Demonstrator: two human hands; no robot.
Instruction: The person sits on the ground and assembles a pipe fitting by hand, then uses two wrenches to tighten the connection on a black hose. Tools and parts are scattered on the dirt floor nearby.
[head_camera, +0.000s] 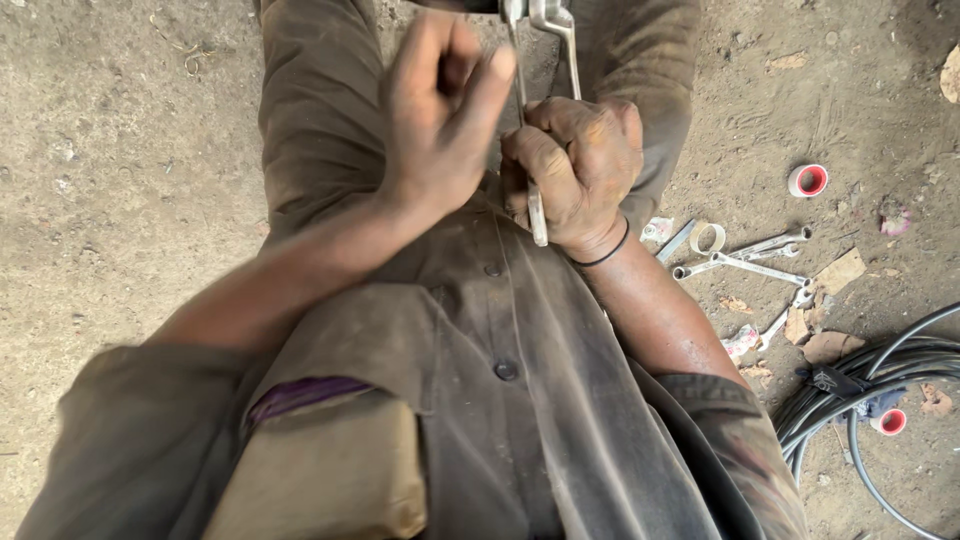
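Gripping two metal wrenches (545, 60), the right hand (580, 175) closes around their shafts; the left hand (435, 110) curls loosely beside them, thumb near one shaft.

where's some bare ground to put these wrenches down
Bare dirt floor lies open beside the left hand. By the right hand, holding two wrenches, it is crowded: loose wrenches, tape rolls and black cables.

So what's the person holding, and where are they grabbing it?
The right hand grips two metal wrenches around the middle of their shafts. The left hand touches one shaft with its fingertips but holds nothing.
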